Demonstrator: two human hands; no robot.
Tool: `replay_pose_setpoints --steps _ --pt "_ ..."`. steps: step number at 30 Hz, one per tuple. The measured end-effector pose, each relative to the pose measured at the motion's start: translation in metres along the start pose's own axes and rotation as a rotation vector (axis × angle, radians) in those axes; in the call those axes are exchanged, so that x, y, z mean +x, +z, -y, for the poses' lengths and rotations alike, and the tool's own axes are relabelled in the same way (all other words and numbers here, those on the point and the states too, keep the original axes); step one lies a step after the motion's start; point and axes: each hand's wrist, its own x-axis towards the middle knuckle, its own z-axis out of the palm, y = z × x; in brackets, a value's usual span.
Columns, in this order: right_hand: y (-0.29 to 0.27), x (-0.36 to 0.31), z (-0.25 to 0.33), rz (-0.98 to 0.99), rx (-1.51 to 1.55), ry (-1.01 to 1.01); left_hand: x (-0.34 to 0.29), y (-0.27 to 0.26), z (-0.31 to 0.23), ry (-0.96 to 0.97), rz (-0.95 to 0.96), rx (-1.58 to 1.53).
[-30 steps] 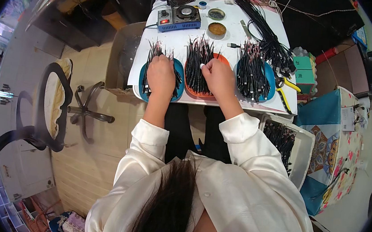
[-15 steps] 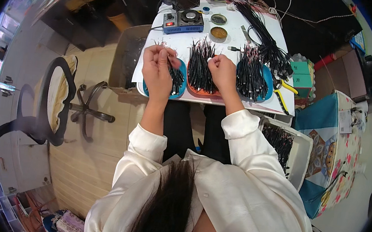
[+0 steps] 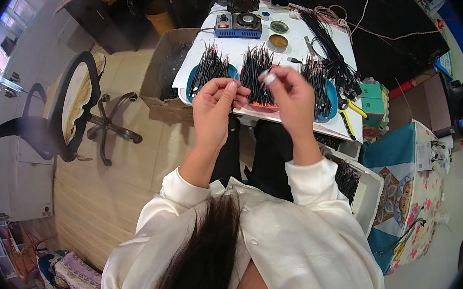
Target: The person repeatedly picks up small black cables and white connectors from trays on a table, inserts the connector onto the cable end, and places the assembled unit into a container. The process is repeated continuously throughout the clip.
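Note:
My left hand (image 3: 216, 101) is raised in front of the left blue tray (image 3: 231, 73), thumb and fingers pressed together. Whatever may be between its fingertips is too small to make out. Across from it, my right hand (image 3: 294, 100) has its fingers curled and slightly smeared by motion. Something white (image 3: 269, 78) shows at its thumb tip; I cannot tell whether it is a wrap or a held piece. Behind the hands, bundles of short black cables (image 3: 258, 72) with bare reddish wire ends stand in an orange tray (image 3: 262, 107) and two blue trays.
A blue solder pot (image 3: 238, 28) with a red light stands at the table's back, beside two round tins (image 3: 278, 42). Long black cables (image 3: 334, 62) and yellow-handled pliers (image 3: 350, 112) lie right. Cardboard box (image 3: 164, 65), left; white bin (image 3: 369, 194), lower right; office chair (image 3: 76, 107), far left.
Both hands have drawn back from the trays toward me, the left one also moving right. My view has shifted a little. The left tray's cables are less covered now.

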Motion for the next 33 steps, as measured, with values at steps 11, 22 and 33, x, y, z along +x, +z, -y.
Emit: replay_pose_setpoints --steps 11,22,33 --pt "-0.007 -0.084 0.029 0.221 0.164 0.078 -0.064 0.02 0.002 -0.062 0.135 -0.134" --pt "-0.021 -0.115 0.033 0.165 0.335 0.19 -0.092 0.026 0.005 -0.158 0.243 -0.162" --pt "-0.037 -0.112 0.038 0.109 0.123 0.011 -0.095 0.018 0.016 -0.141 0.281 -0.059"
